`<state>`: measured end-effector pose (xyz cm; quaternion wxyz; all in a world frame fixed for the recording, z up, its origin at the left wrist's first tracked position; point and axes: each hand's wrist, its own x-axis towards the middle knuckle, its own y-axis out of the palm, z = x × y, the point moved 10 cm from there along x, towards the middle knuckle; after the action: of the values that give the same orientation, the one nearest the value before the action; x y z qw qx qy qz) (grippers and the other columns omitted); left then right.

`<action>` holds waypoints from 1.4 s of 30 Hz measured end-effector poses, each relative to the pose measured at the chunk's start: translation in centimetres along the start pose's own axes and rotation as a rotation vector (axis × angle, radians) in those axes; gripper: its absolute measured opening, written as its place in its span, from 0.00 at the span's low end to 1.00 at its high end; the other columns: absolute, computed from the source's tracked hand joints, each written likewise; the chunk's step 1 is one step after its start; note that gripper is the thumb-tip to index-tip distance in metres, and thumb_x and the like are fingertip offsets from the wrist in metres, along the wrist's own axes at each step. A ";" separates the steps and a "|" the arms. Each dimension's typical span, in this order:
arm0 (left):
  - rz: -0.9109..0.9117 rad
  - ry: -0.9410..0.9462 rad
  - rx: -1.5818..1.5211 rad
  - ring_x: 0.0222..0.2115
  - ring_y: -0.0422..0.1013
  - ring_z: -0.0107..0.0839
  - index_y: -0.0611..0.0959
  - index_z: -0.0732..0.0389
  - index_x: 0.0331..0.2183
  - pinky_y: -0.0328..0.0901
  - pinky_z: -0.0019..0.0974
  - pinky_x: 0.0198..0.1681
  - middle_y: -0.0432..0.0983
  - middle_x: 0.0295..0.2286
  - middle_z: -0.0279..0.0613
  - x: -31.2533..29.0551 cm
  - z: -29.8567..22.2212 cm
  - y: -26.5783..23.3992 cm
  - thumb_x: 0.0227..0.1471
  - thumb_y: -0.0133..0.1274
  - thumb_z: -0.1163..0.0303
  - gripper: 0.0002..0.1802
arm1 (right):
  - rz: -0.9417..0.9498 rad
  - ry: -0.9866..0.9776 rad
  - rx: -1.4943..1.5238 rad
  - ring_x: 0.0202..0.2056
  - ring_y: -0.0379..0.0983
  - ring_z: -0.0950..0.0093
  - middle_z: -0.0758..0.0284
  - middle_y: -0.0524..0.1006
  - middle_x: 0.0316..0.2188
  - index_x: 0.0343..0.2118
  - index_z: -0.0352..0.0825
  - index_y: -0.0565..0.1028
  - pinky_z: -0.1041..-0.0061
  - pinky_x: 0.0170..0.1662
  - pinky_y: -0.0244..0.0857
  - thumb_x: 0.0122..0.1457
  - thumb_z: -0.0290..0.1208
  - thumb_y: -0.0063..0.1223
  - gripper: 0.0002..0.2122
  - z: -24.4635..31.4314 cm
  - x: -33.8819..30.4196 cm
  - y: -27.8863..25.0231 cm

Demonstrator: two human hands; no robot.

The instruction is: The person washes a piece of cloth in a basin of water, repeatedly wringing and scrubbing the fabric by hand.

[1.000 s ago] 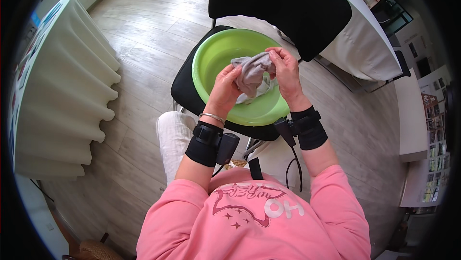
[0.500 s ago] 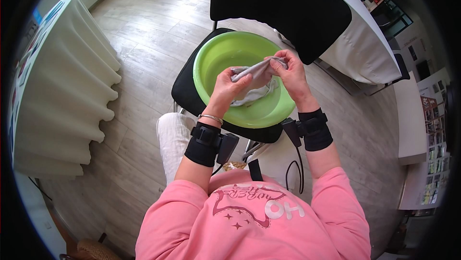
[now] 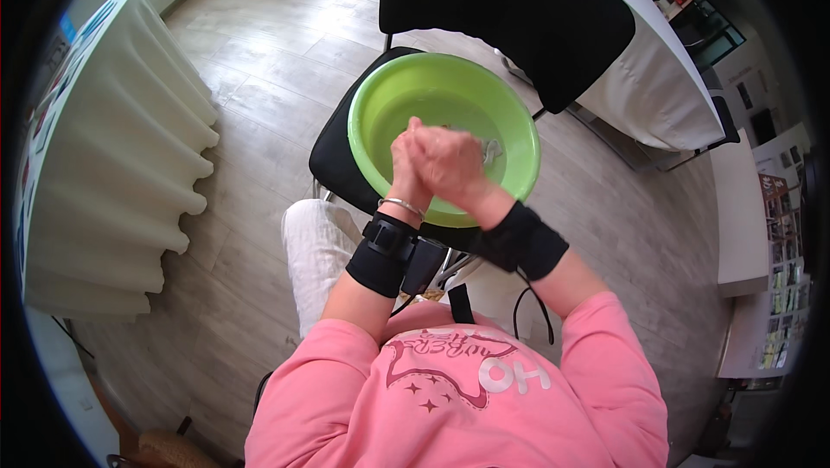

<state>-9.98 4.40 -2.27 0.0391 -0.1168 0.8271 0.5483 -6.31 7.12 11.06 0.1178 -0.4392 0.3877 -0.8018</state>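
Note:
Over the light green basin (image 3: 372, 92), my left hand (image 3: 405, 165) and my right hand (image 3: 450, 161) are pressed together, fingers closed. Between them is a grey-white cloth (image 3: 492, 152), mostly covered by the hands. One crumpled part of it shows to the right of my right hand, low in the basin. My right hand crosses in front of my left and is slightly smeared by motion. The basin rests on the seat of a black chair (image 3: 333, 152) and appears to hold water.
The black chair back (image 3: 506, 22) rises behind the basin. A table with a white cloth (image 3: 640, 96) stands beyond it at the right. Another draped table (image 3: 112, 165) is at the left. Grey wood-look flooring (image 3: 233, 252) lies between.
My hands have come together from being apart, my right one moving left and across. The cloth, stretched between them before, is now bunched and mostly hidden.

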 end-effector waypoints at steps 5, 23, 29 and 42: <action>0.004 0.022 0.187 0.18 0.64 0.24 0.73 0.60 0.24 0.60 0.27 0.19 0.67 0.19 0.33 0.8 0.3 0.5 0.55 0.42 0.59 0.15 | 0.056 0.129 -0.201 0.18 0.68 0.61 0.61 0.71 0.15 0.15 0.36 0.67 0.65 0.21 0.62 0.53 0.36 0.43 0.13 -5.0 1.9 0.5; 0.027 -0.050 0.144 0.25 0.70 0.26 0.73 0.61 0.28 0.66 0.28 0.29 0.71 0.25 0.35 -0.4 -1.5 1.5 0.54 0.42 0.64 0.11 | -0.032 0.676 0.286 0.17 0.67 0.72 0.65 0.68 0.13 0.21 0.32 0.70 0.74 0.23 0.60 0.56 0.44 0.44 0.18 -13.5 -2.1 -0.8; 0.451 -0.064 -0.091 0.22 0.66 0.24 0.72 0.59 0.26 0.64 0.27 0.27 0.69 0.22 0.33 0.9 0.2 -0.5 0.54 0.43 0.61 0.12 | -0.116 -0.023 0.183 0.17 0.69 0.67 0.64 0.72 0.18 0.24 0.33 0.71 0.71 0.23 0.63 0.55 0.37 0.44 0.12 1.6 -1.1 -1.1; 0.183 0.090 0.158 0.22 0.66 0.24 0.73 0.60 0.27 0.63 0.28 0.25 0.69 0.22 0.34 -0.5 -1.0 -0.2 0.54 0.43 0.64 0.11 | -0.037 0.051 -0.007 0.22 0.70 0.60 0.60 0.72 0.19 0.17 0.37 0.68 0.65 0.23 0.63 0.51 0.35 0.44 0.11 -1.0 -0.9 0.7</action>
<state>-9.35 3.49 -1.93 -0.0395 -0.0619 0.8758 0.4771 -6.69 7.67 9.65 0.0914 -0.4261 0.3851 -0.8135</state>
